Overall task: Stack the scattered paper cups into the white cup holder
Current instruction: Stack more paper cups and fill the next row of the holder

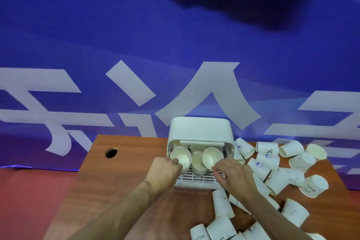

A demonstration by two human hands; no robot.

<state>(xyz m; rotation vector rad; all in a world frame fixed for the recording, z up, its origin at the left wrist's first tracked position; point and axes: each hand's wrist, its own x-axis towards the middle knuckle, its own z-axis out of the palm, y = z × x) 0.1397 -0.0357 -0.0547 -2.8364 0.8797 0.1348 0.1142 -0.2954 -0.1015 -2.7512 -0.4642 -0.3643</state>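
Note:
The white cup holder (200,128) stands on the wooden table with its front open toward me and a slotted tray at its base. Inside it a stack of cups (197,161) sits in the middle. My left hand (165,171) pinches the rim of a paper cup (181,157) at the holder's left opening. At the right opening, my right hand (233,173) pinches the rim of a second paper cup (212,156). Both cups face me with their mouths open. Several loose printed cups (268,154) lie scattered to the right of the holder.
The wooden table (120,181) has a round cable hole (111,152) at its far left. More cups (222,202) lie in front of the holder, under my right forearm. A blue banner with white characters covers the floor beyond the table.

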